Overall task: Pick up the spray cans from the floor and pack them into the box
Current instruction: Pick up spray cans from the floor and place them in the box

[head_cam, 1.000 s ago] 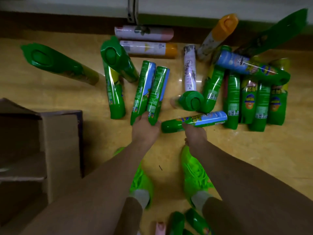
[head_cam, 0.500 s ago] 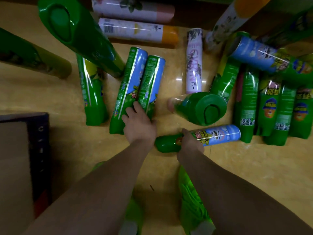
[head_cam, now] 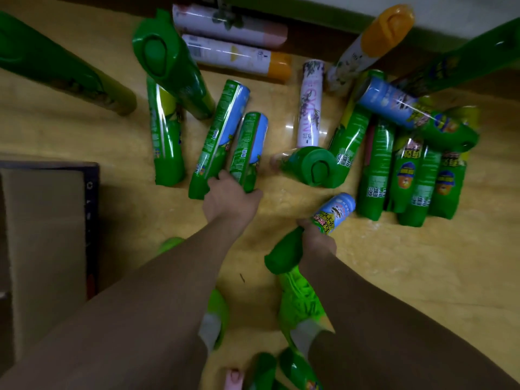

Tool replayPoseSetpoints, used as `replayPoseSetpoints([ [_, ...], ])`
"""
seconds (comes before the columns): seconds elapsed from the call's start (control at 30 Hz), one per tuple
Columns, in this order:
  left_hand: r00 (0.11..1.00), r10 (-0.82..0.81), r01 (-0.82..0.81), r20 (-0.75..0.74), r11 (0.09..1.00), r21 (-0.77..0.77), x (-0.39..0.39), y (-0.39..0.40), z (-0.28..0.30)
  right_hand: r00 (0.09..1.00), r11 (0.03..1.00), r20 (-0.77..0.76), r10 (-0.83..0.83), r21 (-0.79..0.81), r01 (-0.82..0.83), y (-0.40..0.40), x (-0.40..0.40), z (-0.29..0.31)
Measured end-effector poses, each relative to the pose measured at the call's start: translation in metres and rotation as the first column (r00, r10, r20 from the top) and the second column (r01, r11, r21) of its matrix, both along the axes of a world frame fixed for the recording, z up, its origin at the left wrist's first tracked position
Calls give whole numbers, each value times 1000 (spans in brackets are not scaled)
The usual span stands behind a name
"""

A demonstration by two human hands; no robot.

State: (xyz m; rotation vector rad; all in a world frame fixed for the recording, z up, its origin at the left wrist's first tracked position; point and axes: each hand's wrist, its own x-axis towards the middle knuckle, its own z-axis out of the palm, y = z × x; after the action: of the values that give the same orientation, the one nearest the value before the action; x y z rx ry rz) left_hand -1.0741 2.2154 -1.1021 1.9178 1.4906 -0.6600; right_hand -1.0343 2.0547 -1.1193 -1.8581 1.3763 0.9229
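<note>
My left hand [head_cam: 230,202] curls round a green can [head_cam: 247,150], right of the box [head_cam: 45,249]. My right hand [head_cam: 316,243] grips a blue-topped can [head_cam: 318,229], farther right.

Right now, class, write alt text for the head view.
A person's left hand grips two green-and-blue spray cans lying on the yellow floor, while the right hand lifts another green-capped can. A brown cardboard box stands left.
</note>
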Motion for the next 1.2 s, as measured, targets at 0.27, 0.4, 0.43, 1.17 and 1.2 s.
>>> replayPoseSetpoints([
  [0.27,912,405,-408,-66,878,-252,-45,0,91,938,932,-192,289,281,-230,15,-20,102],
  [0.4,849,523,-524,-77,813,-254,-81,11,142,798,795,-193,571,373,-479,34,-33,161],
  [0.43,831,552,-550,-72,794,-261,-91,15,154,753,748,-173,635,379,-544,40,-37,175],
  [1.17,278,957,-928,86,291,-233,-316,167,290,-252,-306,257,933,201,-931,296,-187,321],
  [1.2,281,957,-924,71,290,-249,-324,173,288,-277,-328,244,929,201,-923,308,-193,318],
])
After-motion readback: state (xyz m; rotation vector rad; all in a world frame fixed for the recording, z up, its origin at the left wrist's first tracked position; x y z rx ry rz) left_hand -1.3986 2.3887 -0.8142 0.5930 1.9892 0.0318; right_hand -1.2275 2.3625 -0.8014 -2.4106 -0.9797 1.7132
